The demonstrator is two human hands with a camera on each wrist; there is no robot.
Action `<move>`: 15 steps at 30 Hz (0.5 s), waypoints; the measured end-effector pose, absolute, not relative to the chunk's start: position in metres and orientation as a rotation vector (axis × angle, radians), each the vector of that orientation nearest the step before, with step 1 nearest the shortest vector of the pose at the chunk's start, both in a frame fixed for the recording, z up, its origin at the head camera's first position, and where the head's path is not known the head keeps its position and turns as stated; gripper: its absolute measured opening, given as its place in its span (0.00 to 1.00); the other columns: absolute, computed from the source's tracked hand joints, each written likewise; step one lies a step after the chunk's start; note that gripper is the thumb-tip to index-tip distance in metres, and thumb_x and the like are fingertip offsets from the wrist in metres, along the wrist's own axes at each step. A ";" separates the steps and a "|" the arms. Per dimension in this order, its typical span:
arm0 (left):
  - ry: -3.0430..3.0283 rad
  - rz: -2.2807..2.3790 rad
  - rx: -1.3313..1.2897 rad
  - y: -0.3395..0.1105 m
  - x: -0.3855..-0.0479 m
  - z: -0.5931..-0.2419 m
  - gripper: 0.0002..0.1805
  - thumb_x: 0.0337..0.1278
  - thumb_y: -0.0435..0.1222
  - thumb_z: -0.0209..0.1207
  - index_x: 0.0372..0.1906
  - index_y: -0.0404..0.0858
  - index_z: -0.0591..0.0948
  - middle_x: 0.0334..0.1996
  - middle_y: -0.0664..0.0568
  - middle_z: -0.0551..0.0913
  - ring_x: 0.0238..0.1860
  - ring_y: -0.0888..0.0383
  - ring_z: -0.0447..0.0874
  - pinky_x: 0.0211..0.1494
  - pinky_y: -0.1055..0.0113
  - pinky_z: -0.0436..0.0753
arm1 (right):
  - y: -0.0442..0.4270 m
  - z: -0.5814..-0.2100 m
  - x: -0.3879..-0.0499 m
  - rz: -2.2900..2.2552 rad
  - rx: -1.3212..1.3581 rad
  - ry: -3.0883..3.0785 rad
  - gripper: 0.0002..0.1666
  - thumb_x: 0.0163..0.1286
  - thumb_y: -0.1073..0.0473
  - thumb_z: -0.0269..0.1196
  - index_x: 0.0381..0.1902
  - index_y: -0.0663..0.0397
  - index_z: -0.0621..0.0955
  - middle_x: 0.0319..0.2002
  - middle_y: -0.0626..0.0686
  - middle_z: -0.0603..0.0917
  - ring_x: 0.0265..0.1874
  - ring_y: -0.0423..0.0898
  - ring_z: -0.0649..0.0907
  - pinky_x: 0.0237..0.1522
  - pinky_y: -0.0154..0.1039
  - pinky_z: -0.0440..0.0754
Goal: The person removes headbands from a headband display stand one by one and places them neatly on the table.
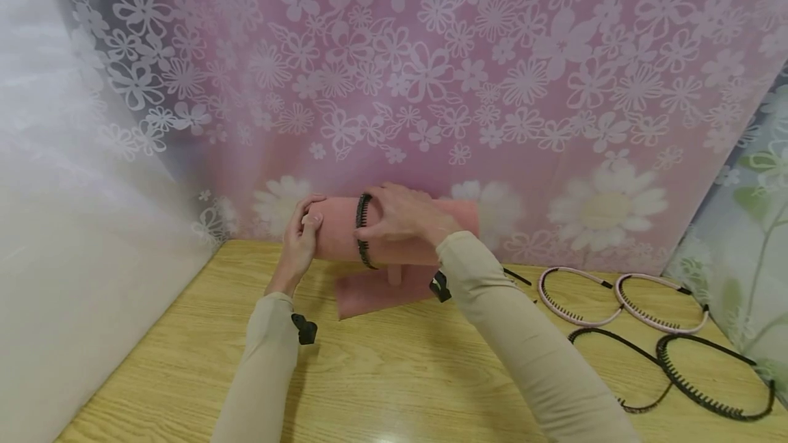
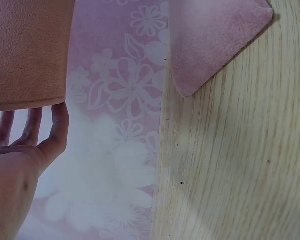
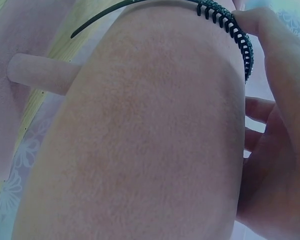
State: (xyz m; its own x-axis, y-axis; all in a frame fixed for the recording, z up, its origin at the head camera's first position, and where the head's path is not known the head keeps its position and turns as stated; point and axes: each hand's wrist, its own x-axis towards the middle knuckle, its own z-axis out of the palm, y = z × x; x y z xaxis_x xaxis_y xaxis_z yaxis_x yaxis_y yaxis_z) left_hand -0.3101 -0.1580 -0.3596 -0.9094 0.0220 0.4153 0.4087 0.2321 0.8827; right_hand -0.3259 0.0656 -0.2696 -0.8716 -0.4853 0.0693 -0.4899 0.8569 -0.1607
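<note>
A pink plush roll (image 1: 335, 230) lies sideways on a short post above a pink base (image 1: 366, 296), forming a display stand on the table. Around the roll, left of its middle, sits a black toothed headband (image 1: 361, 214); one thin end (image 3: 97, 20) stands off the roll in the right wrist view. My right hand (image 1: 400, 214) holds the headband, thumb on its front and fingers over the roll's top. At the roll's left end my left hand (image 1: 299, 241) grips the rim; its fingertips (image 2: 60, 114) touch the end edge in the left wrist view.
To the right on the wooden table (image 1: 382, 388) lie two pink headbands (image 1: 557, 310) and two black headbands (image 1: 689, 388), with another dark band partly hidden behind my right sleeve. A flowered pink curtain (image 1: 394, 101) hangs behind the stand. White sheeting (image 1: 80, 224) borders the left.
</note>
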 end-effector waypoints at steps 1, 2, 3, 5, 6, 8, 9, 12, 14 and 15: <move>-2.193 -1.723 -0.401 -0.158 -0.310 -0.360 0.24 0.79 0.43 0.45 0.73 0.43 0.70 0.65 0.41 0.75 0.48 0.52 0.80 0.49 0.57 0.80 | 0.066 -0.269 -0.326 0.277 0.787 -3.003 0.53 0.60 0.25 0.63 0.77 0.41 0.66 0.72 0.52 0.72 0.69 0.54 0.74 0.66 0.60 0.75; -2.191 -1.725 -0.403 -0.158 -0.310 -0.359 0.24 0.79 0.43 0.45 0.73 0.43 0.70 0.65 0.41 0.75 0.48 0.51 0.80 0.49 0.57 0.80 | 0.067 -0.269 -0.326 0.284 0.785 -3.004 0.53 0.60 0.26 0.63 0.77 0.41 0.66 0.72 0.52 0.72 0.69 0.54 0.74 0.66 0.60 0.75; -2.191 -1.726 -0.403 -0.158 -0.310 -0.359 0.24 0.79 0.43 0.45 0.73 0.43 0.70 0.65 0.41 0.75 0.48 0.51 0.80 0.49 0.57 0.80 | 0.068 -0.269 -0.325 0.288 0.783 -3.006 0.53 0.60 0.26 0.63 0.77 0.41 0.66 0.72 0.52 0.72 0.70 0.53 0.74 0.66 0.60 0.75; -2.193 -1.729 -0.401 -0.158 -0.310 -0.359 0.24 0.79 0.43 0.45 0.73 0.42 0.70 0.66 0.41 0.75 0.50 0.49 0.79 0.50 0.56 0.80 | 0.069 -0.269 -0.325 0.300 0.779 -3.012 0.53 0.59 0.25 0.63 0.78 0.40 0.66 0.72 0.52 0.72 0.71 0.53 0.73 0.66 0.61 0.74; -2.198 -1.729 -0.396 -0.158 -0.310 -0.359 0.24 0.79 0.43 0.45 0.73 0.43 0.70 0.67 0.42 0.75 0.51 0.49 0.79 0.51 0.56 0.79 | 0.070 -0.269 -0.325 0.308 0.778 -3.016 0.54 0.59 0.25 0.63 0.78 0.41 0.66 0.73 0.52 0.71 0.71 0.54 0.73 0.67 0.61 0.74; -2.204 -1.741 -0.390 -0.158 -0.310 -0.359 0.24 0.79 0.44 0.45 0.73 0.43 0.69 0.68 0.42 0.74 0.53 0.47 0.79 0.53 0.55 0.79 | 0.072 -0.268 -0.325 0.311 0.779 -3.023 0.54 0.59 0.25 0.63 0.78 0.41 0.65 0.74 0.53 0.71 0.72 0.54 0.72 0.67 0.62 0.73; -2.206 -1.747 -0.387 -0.158 -0.310 -0.359 0.24 0.79 0.44 0.45 0.73 0.43 0.69 0.68 0.43 0.73 0.55 0.46 0.79 0.54 0.55 0.78 | 0.073 -0.268 -0.325 0.315 0.781 -3.025 0.54 0.59 0.25 0.63 0.78 0.41 0.65 0.74 0.53 0.70 0.72 0.54 0.72 0.68 0.61 0.73; -2.207 -1.764 -0.378 -0.158 -0.310 -0.359 0.25 0.79 0.44 0.46 0.74 0.44 0.69 0.69 0.43 0.72 0.57 0.44 0.78 0.56 0.53 0.78 | 0.075 -0.267 -0.324 0.327 0.781 -3.031 0.54 0.59 0.26 0.63 0.78 0.42 0.66 0.74 0.53 0.70 0.73 0.54 0.71 0.69 0.60 0.72; -2.202 -1.772 -0.373 -0.158 -0.311 -0.359 0.24 0.79 0.44 0.46 0.73 0.44 0.69 0.69 0.42 0.72 0.58 0.43 0.78 0.57 0.52 0.77 | 0.077 -0.266 -0.323 0.332 0.776 -3.036 0.53 0.59 0.26 0.63 0.77 0.42 0.66 0.74 0.52 0.70 0.73 0.54 0.71 0.69 0.58 0.72; -2.201 -1.773 -0.370 -0.158 -0.311 -0.359 0.24 0.79 0.44 0.46 0.73 0.44 0.69 0.69 0.42 0.72 0.58 0.42 0.78 0.57 0.52 0.77 | 0.078 -0.266 -0.323 0.333 0.775 -3.036 0.53 0.59 0.26 0.64 0.77 0.42 0.66 0.74 0.52 0.71 0.73 0.54 0.71 0.70 0.58 0.72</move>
State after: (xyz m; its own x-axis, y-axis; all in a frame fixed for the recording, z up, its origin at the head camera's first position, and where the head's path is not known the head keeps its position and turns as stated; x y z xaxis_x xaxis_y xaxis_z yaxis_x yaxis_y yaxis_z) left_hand -0.3109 -0.1578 -0.3593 -0.9248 0.0177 0.3801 0.3752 0.2094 0.9030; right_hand -0.3226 0.0777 -0.2656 -0.8791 -0.4748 0.0426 -0.4727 0.8568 -0.2063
